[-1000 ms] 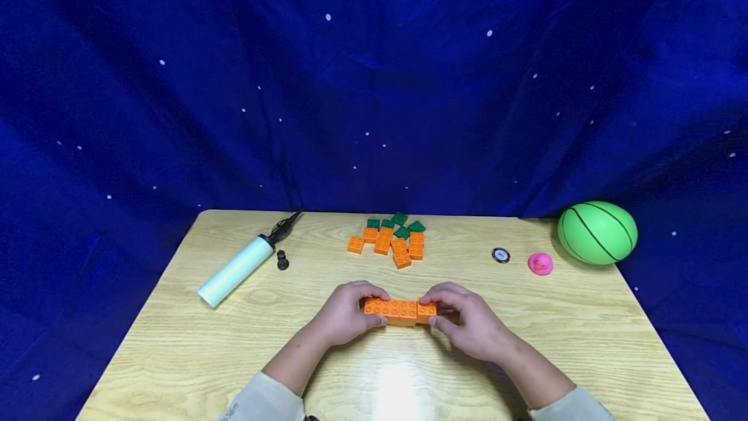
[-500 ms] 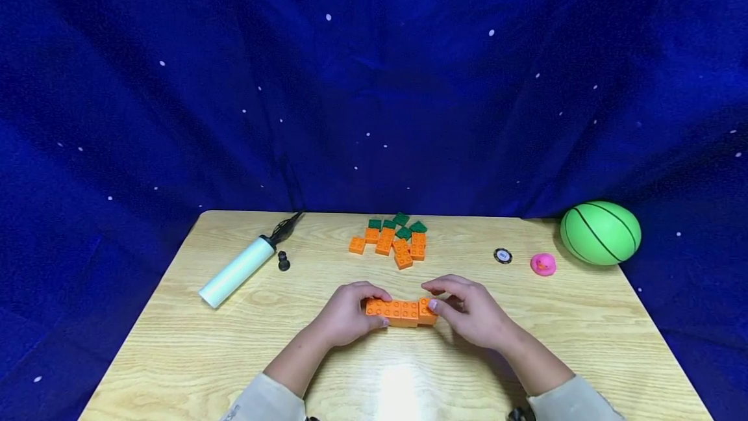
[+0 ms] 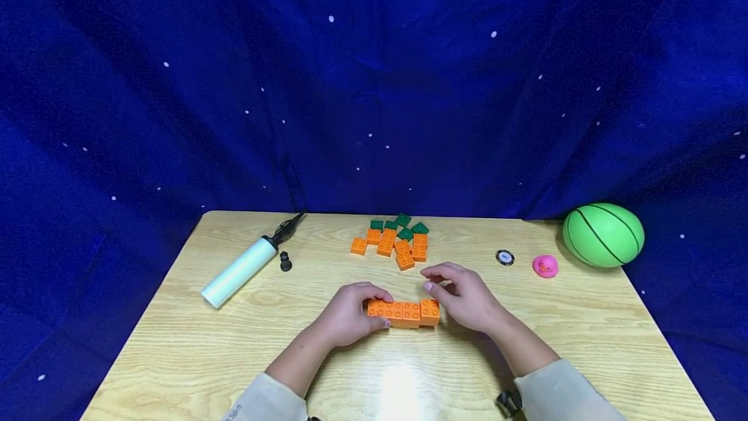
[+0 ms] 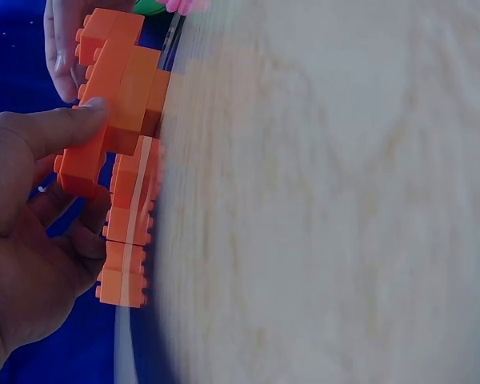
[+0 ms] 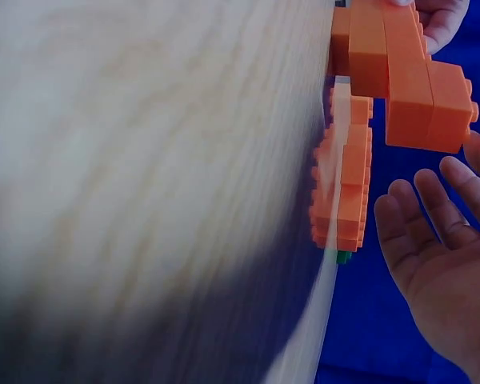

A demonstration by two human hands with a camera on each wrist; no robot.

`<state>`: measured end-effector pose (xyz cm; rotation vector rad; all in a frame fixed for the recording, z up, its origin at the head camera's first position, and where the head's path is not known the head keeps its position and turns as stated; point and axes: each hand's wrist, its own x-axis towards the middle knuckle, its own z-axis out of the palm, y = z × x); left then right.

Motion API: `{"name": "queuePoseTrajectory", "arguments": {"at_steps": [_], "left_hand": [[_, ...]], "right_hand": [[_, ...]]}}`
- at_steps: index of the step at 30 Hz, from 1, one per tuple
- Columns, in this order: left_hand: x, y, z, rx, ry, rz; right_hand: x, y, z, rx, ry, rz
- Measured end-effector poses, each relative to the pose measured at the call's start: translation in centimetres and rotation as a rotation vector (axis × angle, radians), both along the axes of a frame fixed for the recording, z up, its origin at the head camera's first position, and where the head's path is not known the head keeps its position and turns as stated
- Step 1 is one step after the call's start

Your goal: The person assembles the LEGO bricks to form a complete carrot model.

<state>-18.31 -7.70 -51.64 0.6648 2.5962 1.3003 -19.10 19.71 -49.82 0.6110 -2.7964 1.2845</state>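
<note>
A joined row of orange toy bricks [image 3: 411, 314] lies at the middle of the table in the head view. My left hand [image 3: 349, 318] pinches its left end, thumb on the near side and fingers on the far side. At the right end one small orange brick [image 3: 430, 308] sits higher than the others. My right hand [image 3: 464, 297] is just beyond that end, holding nothing, its fingers loosely bent. The right wrist view shows this hand [image 5: 456, 296] close to the raised brick [image 5: 452, 104]. From the left wrist, the row [image 4: 124, 96] looks stepped, with bricks stacked under it.
Several loose orange bricks [image 3: 387, 243] and green bricks [image 3: 406, 234] lie at the back middle. A hand pump [image 3: 239, 273] and a black pawn-like piece [image 3: 285, 262] are at left. Rightward sit a poker chip [image 3: 505, 257], a pink rubber duck [image 3: 546, 266] and a green ball [image 3: 604, 235].
My right hand has let go of the small brick at the right end and drawn slightly back toward the far side. The left hand keeps its hold on the row.
</note>
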Motion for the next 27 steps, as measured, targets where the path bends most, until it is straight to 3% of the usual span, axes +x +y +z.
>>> {"name": "queuePoseTrajectory", "arguments": {"at_steps": [14, 27], "left_hand": [[0.1, -0.1, 0.0, -0.007, -0.006, -0.004], [0.0, -0.1, 0.0, -0.009, 0.024, -0.011]], "right_hand": [[-2.6, -1.2, -0.5, 0.068, -0.031, -0.022], [-5.5, -2.3, -1.5, 0.186, 0.046, 0.012]]}}
